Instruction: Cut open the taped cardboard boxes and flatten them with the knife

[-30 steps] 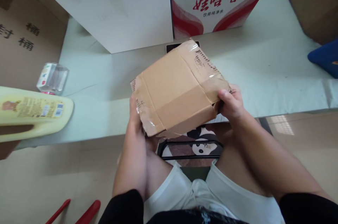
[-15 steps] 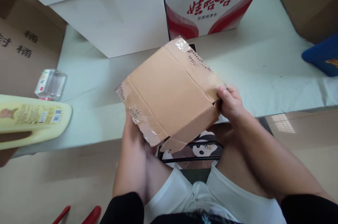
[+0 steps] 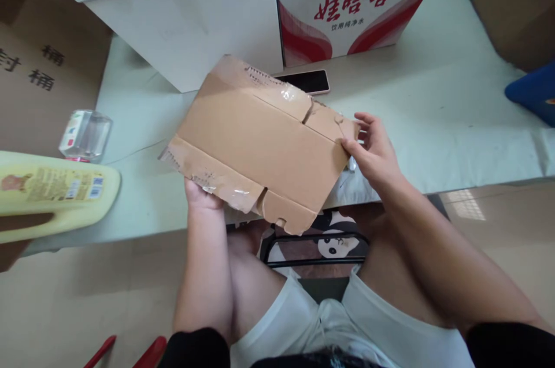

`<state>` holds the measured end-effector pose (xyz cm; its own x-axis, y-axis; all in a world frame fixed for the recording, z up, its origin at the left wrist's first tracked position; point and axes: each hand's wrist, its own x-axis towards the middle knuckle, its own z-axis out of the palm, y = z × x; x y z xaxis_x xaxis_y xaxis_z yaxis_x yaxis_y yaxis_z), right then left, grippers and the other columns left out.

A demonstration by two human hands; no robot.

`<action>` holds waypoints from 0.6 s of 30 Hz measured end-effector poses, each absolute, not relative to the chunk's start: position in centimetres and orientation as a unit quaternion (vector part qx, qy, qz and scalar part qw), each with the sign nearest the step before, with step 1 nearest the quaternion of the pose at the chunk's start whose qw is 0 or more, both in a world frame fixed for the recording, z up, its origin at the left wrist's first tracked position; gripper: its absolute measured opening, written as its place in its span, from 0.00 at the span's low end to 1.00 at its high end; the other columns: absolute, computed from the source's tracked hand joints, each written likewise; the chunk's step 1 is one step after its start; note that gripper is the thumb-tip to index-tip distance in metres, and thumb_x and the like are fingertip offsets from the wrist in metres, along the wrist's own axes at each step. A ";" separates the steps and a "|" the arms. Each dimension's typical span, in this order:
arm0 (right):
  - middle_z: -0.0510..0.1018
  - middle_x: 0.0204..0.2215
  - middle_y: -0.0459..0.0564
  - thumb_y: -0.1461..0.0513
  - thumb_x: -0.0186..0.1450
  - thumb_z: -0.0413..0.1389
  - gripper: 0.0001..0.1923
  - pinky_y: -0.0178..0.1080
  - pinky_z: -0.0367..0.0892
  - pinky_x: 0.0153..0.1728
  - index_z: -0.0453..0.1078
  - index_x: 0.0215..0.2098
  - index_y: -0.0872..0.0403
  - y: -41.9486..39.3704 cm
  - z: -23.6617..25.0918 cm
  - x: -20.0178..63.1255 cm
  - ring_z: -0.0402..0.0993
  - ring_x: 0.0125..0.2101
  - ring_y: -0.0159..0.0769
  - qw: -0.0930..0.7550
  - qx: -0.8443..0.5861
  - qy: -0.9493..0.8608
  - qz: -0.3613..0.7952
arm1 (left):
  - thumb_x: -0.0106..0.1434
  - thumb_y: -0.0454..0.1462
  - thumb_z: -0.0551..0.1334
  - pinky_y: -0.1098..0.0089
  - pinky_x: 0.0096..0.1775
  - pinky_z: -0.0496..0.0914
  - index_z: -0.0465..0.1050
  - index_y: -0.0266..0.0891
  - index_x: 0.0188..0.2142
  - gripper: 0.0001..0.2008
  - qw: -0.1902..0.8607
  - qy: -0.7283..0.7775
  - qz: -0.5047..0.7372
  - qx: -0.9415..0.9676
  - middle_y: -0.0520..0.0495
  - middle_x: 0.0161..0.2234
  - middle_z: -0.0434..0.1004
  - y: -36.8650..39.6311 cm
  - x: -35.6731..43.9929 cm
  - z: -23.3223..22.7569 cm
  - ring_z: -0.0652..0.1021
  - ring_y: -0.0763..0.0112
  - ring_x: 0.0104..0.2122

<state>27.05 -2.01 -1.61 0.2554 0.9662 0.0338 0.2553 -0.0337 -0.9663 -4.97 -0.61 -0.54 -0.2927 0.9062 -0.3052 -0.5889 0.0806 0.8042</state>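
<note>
Right hand (image 3: 376,151) pinches creased, ragged cardboard (image 3: 254,136) with glossy tape (image 3: 289,94), left hand (image 3: 202,197) underneath, its grip too hidden to tell.

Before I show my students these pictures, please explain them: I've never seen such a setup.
No machine here: you see one person's bare left hand and right hand. A single camera worn on the head, looking forward and down, took every picture. The left hand holds a creased piece of cardboard by its near edge, fingers hidden; the right hand's thumb is at its right end. On the cloth-covered table are a white box, a red-and-white carton, what looks like a phone, and a clear bottle. A pale yellow jug is at left.
</note>
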 end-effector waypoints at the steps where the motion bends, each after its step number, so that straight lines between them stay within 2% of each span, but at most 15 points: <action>1: 0.78 0.45 0.51 0.53 0.56 0.64 0.27 0.39 0.72 0.32 0.66 0.53 0.47 -1.9 -1.7 26.9 0.76 0.36 0.37 0.503 -0.605 -0.463 0.409 | 0.69 0.51 0.54 0.56 0.59 0.72 0.76 0.42 0.52 0.22 0.553 0.473 0.662 0.180 0.43 0.48 0.84 -0.5 -4.7 -0.3 0.76 0.57 0.59; 4: 0.76 0.34 0.46 0.50 0.58 0.63 0.24 0.34 0.64 0.21 0.66 0.48 0.47 -1.9 -1.8 26.5 0.70 0.25 0.31 0.511 -0.567 -0.410 0.500 | 0.68 0.52 0.55 0.62 0.61 0.70 0.76 0.44 0.53 0.23 0.513 0.466 0.687 0.217 0.45 0.51 0.83 -0.4 -4.0 0.4 0.74 0.60 0.62; 7: 0.75 0.33 0.45 0.50 0.55 0.67 0.23 0.33 0.64 0.22 0.67 0.44 0.47 -1.8 -1.4 25.9 0.70 0.26 0.30 0.549 -0.568 -0.391 0.473 | 0.66 0.53 0.58 0.62 0.62 0.70 0.77 0.44 0.52 0.22 0.524 0.433 0.693 0.241 0.45 0.53 0.82 -0.4 -3.7 0.7 0.73 0.60 0.63; 9: 0.75 0.35 0.45 0.47 0.54 0.67 0.25 0.33 0.64 0.21 0.66 0.44 0.46 -1.8 -1.3 25.6 0.70 0.27 0.31 0.579 -0.560 -0.368 0.465 | 0.66 0.47 0.62 0.61 0.61 0.71 0.77 0.41 0.49 0.17 0.554 0.443 0.672 0.212 0.43 0.48 0.84 -0.3 -3.8 0.4 0.77 0.59 0.58; 11: 0.76 0.35 0.45 0.42 0.53 0.66 0.27 0.33 0.64 0.21 0.66 0.44 0.45 -1.9 -1.3 25.3 0.71 0.27 0.32 0.585 -0.529 -0.353 0.503 | 0.65 0.37 0.61 0.61 0.59 0.73 0.78 0.37 0.45 0.11 0.578 0.465 0.653 0.150 0.43 0.42 0.85 0.0 -3.9 -0.2 0.83 0.62 0.49; 14: 0.75 0.27 0.43 0.39 0.49 0.67 0.29 0.34 0.64 0.19 0.66 0.36 0.48 -2.5 -1.8 24.6 0.69 0.22 0.30 0.523 -0.492 -0.380 0.584 | 0.65 0.32 0.60 0.63 0.55 0.75 0.77 0.35 0.43 0.09 0.600 0.455 0.653 0.080 0.44 0.37 0.85 0.6 -4.1 -0.9 0.85 0.67 0.40; 16: 0.70 0.19 0.41 0.40 0.48 0.69 0.29 0.33 0.59 0.15 0.66 0.31 0.50 -3.1 -2.0 24.2 0.62 0.16 0.27 0.454 -0.495 -0.399 0.624 | 0.63 0.30 0.62 0.64 0.53 0.76 0.76 0.37 0.43 0.09 0.602 0.442 0.661 0.066 0.46 0.35 0.85 0.8 -4.1 -1.1 0.85 0.69 0.38; 18: 0.68 0.15 0.40 0.42 0.49 0.70 0.28 0.32 0.53 0.11 0.66 0.29 0.51 -3.8 -2.0 23.8 0.56 0.12 0.25 0.402 -0.493 -0.390 0.666 | 0.59 0.28 0.64 0.64 0.52 0.76 0.76 0.38 0.42 0.11 0.599 0.442 0.665 0.064 0.48 0.34 0.84 0.9 -3.9 -1.0 0.84 0.68 0.37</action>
